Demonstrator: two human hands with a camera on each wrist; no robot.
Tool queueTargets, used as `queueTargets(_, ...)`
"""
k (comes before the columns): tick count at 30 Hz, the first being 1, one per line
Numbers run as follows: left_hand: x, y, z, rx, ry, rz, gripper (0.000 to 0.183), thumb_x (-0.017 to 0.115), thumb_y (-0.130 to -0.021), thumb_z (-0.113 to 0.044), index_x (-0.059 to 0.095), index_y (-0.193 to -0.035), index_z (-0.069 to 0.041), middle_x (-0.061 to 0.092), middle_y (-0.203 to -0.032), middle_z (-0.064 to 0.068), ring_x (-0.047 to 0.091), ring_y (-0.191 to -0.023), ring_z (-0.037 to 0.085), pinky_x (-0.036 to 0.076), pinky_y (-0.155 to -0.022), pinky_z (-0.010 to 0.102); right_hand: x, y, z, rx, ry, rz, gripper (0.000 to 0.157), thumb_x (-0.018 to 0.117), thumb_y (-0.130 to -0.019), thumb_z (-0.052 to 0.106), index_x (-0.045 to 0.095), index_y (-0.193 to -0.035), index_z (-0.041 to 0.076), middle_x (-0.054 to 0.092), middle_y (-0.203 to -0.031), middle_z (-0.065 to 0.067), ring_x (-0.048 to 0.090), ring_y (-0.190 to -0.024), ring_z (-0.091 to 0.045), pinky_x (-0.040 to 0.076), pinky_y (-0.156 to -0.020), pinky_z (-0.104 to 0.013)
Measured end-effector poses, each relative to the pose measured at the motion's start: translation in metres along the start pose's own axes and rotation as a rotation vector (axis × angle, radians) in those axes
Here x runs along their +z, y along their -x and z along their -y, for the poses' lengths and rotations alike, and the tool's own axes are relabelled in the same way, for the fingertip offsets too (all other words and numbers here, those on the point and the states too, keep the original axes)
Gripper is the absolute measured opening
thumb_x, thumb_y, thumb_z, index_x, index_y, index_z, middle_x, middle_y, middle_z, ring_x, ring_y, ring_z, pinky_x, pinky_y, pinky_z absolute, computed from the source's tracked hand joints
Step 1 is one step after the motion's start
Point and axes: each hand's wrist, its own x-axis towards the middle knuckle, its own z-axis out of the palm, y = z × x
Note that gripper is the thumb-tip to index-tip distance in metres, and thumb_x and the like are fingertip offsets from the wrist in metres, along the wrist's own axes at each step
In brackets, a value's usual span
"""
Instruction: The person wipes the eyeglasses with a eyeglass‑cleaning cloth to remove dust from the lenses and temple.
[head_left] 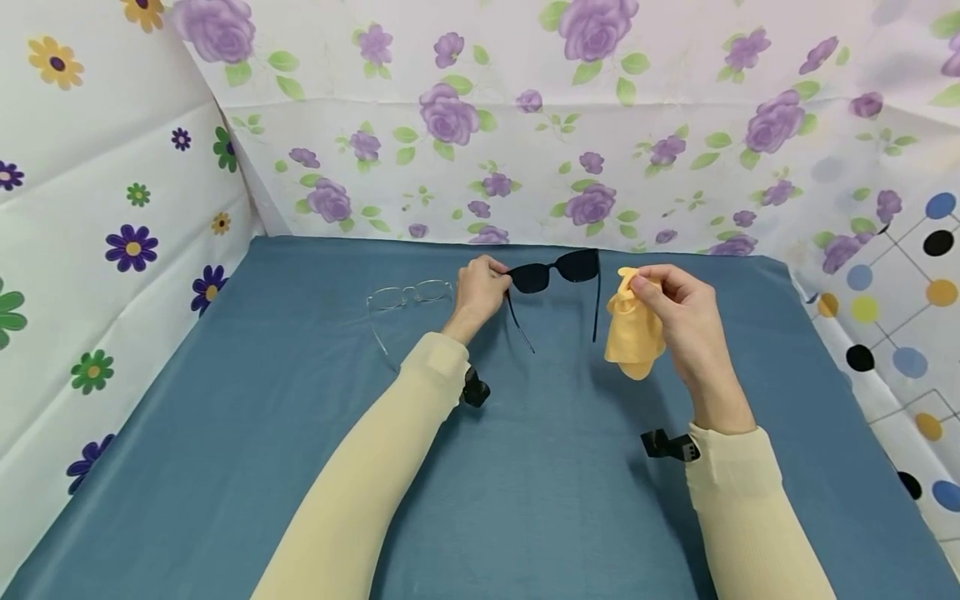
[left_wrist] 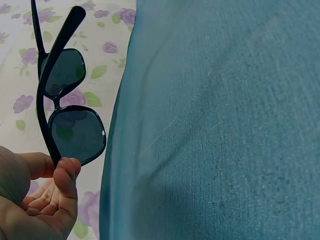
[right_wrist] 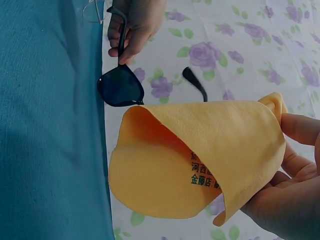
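My left hand (head_left: 481, 293) pinches a pair of black sunglasses (head_left: 532, 278) at the hinge corner, between thumb and fingers. The sunglasses are unfolded, their temples pointing back toward me. In the left wrist view both dark lenses of the sunglasses (left_wrist: 77, 134) show from behind. A yellow cleaning cloth (head_left: 633, 332) hangs from my right hand (head_left: 686, 329), which grips it by a bunched end. The right wrist view shows dark printed characters inside the curled cloth (right_wrist: 200, 135); it hides part of the sunglasses there. Cloth and sunglasses are apart in the head view.
Thin-framed clear eyeglasses (head_left: 408, 295) lie unfolded on the blue tablecloth (head_left: 540, 500), left of my left hand. Behind the table's far edge stands a white sheet with purple flowers (head_left: 450, 117). Patterned sheets also flank the left and right sides.
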Motion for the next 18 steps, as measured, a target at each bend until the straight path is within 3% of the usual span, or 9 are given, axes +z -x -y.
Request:
queueTargets(6,-0.004,0.001,0.003,-0.011,0.055,0.022,0.015,0.065,-0.101,-0.009,0.074,-0.112,-0.004,0.077,-0.084,0.011,0.074,-0.073,0.024,0.055,-0.068,0.031,0.002,0.0,0.001,-0.012,-0.027,0.007,0.024,0.074,-0.1,0.025,0.074,-0.111,0.005,0.07,-0.101,0.0,0.064,-0.091,-0.016,0.052,-0.076,-0.021)
queueTargets(12,-0.011,0.008,0.003,-0.028,0.154,0.054,0.015,0.065,-0.103,-0.01,0.072,-0.113,-0.002,0.076,-0.083,0.013,0.075,-0.083,0.035,0.053,-0.063,0.03,0.005,-0.001,0.001,-0.031,-0.033,0.008,0.023,0.072,-0.101,0.024,0.073,-0.112,0.004,0.068,-0.104,-0.001,0.061,-0.092,-0.017,0.05,-0.075,-0.021)
queueTargets(18,-0.017,0.016,0.003,-0.057,0.299,0.079,0.015,0.067,-0.102,-0.008,0.071,-0.114,0.001,0.076,-0.086,0.014,0.072,-0.078,0.033,0.059,-0.079,0.047,0.009,-0.003,0.001,-0.05,-0.075,-0.001,0.02,0.073,-0.1,0.022,0.074,-0.11,0.005,0.069,-0.103,-0.002,0.062,-0.091,-0.016,0.051,-0.074,-0.02)
